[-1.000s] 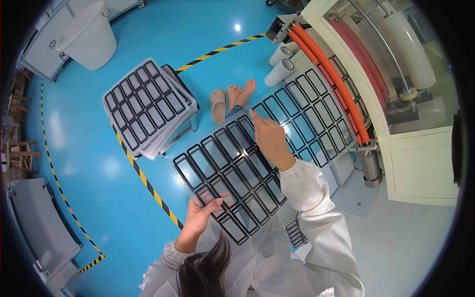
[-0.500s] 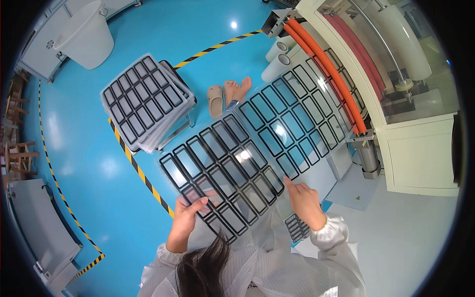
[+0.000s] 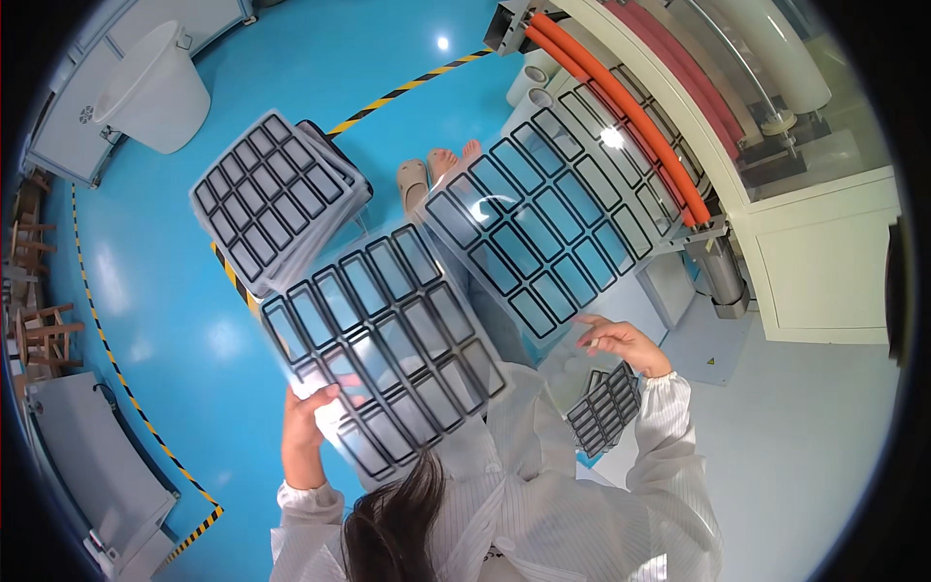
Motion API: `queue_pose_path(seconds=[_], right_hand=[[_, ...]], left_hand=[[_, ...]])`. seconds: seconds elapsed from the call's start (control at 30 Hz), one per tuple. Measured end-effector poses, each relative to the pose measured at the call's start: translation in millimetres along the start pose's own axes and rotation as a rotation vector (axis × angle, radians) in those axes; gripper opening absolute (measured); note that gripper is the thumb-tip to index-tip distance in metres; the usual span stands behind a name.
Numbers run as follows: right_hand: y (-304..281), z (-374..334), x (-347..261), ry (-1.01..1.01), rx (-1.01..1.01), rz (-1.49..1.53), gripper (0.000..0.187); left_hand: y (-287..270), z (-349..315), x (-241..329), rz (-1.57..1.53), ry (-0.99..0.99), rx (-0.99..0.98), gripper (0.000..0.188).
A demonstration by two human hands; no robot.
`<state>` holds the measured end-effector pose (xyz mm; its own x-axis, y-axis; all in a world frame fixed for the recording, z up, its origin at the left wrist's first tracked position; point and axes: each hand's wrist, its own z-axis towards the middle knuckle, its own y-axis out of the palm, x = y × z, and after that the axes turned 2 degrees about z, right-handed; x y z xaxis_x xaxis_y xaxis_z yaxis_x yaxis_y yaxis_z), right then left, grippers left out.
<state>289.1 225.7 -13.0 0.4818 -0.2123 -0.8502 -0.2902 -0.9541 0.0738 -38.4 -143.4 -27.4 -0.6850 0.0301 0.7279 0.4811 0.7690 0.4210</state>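
My left hand point(image 3: 308, 422) grips the left edge of a clear plastic sheet point(image 3: 393, 330) printed with rows of black rounded rectangles, thumb on top and fingers showing through from beneath. The sheet hangs tilted in front of my body. Off to the right, my right hand point(image 3: 628, 345) holds nothing; its fingers are loosely bent and apart. Just beyond its fingertips lies the near edge of a second clear sheet point(image 3: 543, 233) with the same black frames. That sheet reaches back to the orange rollers point(image 3: 621, 121) of a machine.
A stack of framed sheets point(image 3: 267, 194) stands on a low stand at the left. Smaller pieces with black frames point(image 3: 603, 409) lie below my right hand. The cream machine cabinet point(image 3: 824, 262) fills the right side. A white bin point(image 3: 160, 92) stands far left, beyond striped floor tape point(image 3: 407, 89).
My left hand has drawn the held sheet left and toward me, apart from the second sheet. The right hand has shifted slightly right and away from the held sheet, its fingers loosened.
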Motion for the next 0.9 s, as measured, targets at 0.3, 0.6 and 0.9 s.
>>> queue_pose_path(seconds=[0.3, 0.6, 0.9], right_hand=[[37, -6, -43, -0.277, -0.068, 0.162, 0.021], [73, -19, -67, -0.122, -0.021, 0.194, 0.018], [53, 29, -103, -0.241, 0.556, -0.153, 0.016]], left_hand=[[-54, -22, 12, -0.079, 0.136, 0.066, 0.053], [106, 63, -45, -0.091, 0.051, -0.155, 0.050], [141, 88, -57, -0.067, 0.027, -0.186, 0.030]])
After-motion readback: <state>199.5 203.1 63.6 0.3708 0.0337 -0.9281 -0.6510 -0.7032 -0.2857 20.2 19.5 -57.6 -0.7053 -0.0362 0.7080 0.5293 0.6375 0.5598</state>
